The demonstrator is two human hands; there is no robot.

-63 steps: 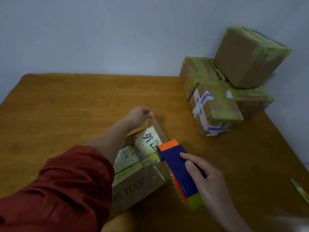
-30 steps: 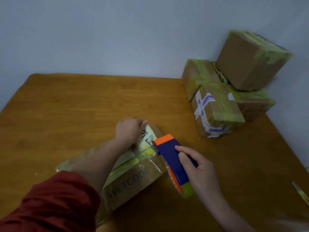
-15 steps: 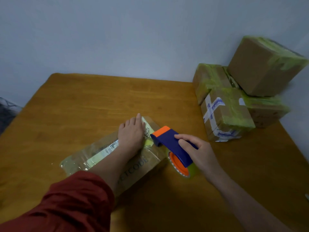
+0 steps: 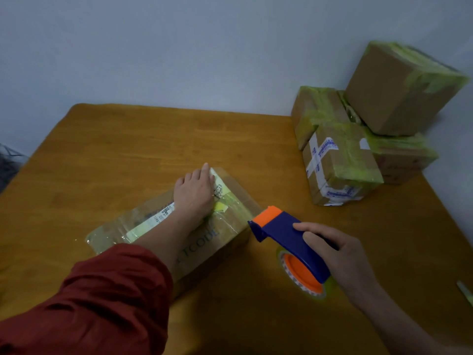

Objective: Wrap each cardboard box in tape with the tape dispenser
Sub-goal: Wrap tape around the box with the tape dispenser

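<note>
The cardboard box (image 4: pixel 231 221) lies on its side near the middle of the wooden table (image 4: pixel 128 149), set at a slant, with glossy clear and yellowish tape across its top and a white label (image 4: pixel 151 224) under the film. The person's left hand (image 4: pixel 194 193), coming out of a red sleeve (image 4: pixel 102 298), lies flat on the box's top towards its far end, fingers straight and close together, pressing down. The right hand (image 4: pixel 340 257) holds the tape dispenser (image 4: pixel 286 234) just to the right of the box, fingers curled round its blue body and the forefinger laid along the top. The dispenser's orange head sits close by the box's right-hand corner; whether it touches the cardboard I cannot tell. Its roll of tape (image 4: pixel 304 275) with the orange hub hangs low near the tabletop. In the far right corner, against the wall, four taped boxes (image 4: pixel 340 160) are piled together, the top one tilted.
</note>
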